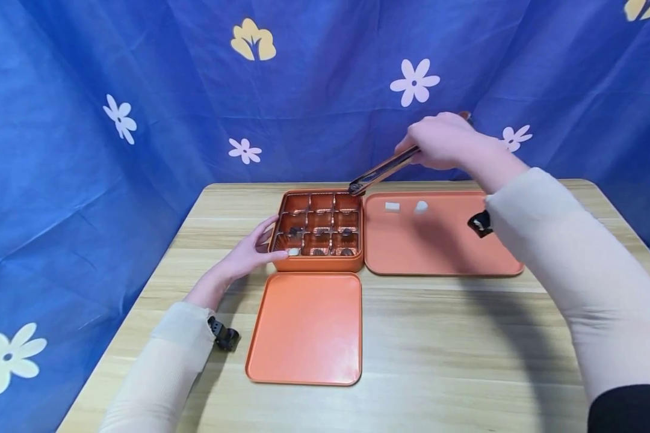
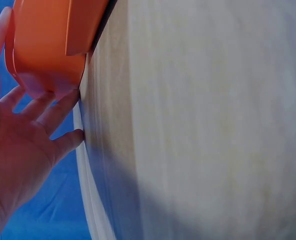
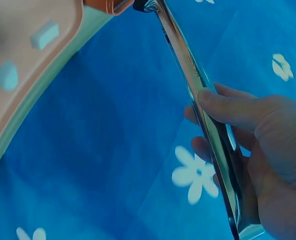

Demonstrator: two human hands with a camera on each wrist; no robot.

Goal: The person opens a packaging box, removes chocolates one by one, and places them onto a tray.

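My right hand [image 1: 439, 141] grips a pair of metal tongs [image 1: 390, 168], thumb on one arm and fingers round the other side in the right wrist view. The tongs slant down to the back right corner of an orange box [image 1: 316, 263]. Their tips look dark; whether they pinch a piece I cannot tell. A clear divided insert [image 1: 321, 222] fills the box. A white piece [image 1: 294, 252] lies in its front left compartment, and several dark chocolates [image 1: 346, 252] lie in others. My left hand [image 1: 249, 255] rests with extended fingers against the box's left side.
Right of the box lies an orange tray [image 1: 444, 258] with a white rectangular piece [image 1: 392, 207] and a white rounded piece [image 1: 421, 207] near its back edge. A square orange lid [image 1: 306, 328] lies before the box. Behind the wooden table [image 1: 422, 355] hangs a blue flowered cloth [image 1: 325, 108].
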